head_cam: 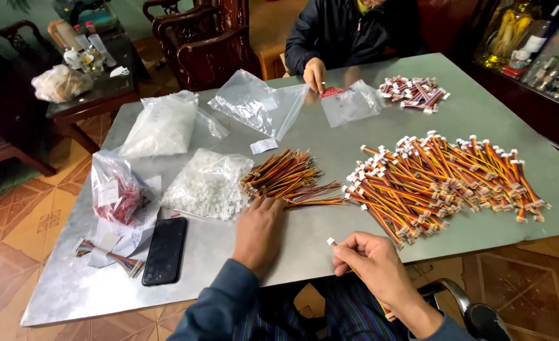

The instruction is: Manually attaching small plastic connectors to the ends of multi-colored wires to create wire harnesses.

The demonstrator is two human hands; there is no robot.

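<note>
My left hand (258, 232) lies flat on the metal table (330, 233), fingertips touching a loose bundle of red, yellow and black wires (285, 179). My right hand (371, 262) pinches one thin wire lead with a small white connector (331, 241) at its upper end, near the table's front edge. A big pile of finished wire leads with white connectors (443, 180) spreads to the right of both hands. A heap of small white plastic connectors (210, 185) lies on a clear bag just left of the loose wires.
A black phone (165, 250) lies face down at front left, beside a bag of red parts (116, 189) and a multicoloured wire bundle (118, 262). Clear bags (254, 101) lie farther back. Across the table another person's hand (315, 74) rests near a smaller lead pile (415, 92). Dark wooden chairs (203, 44) stand behind.
</note>
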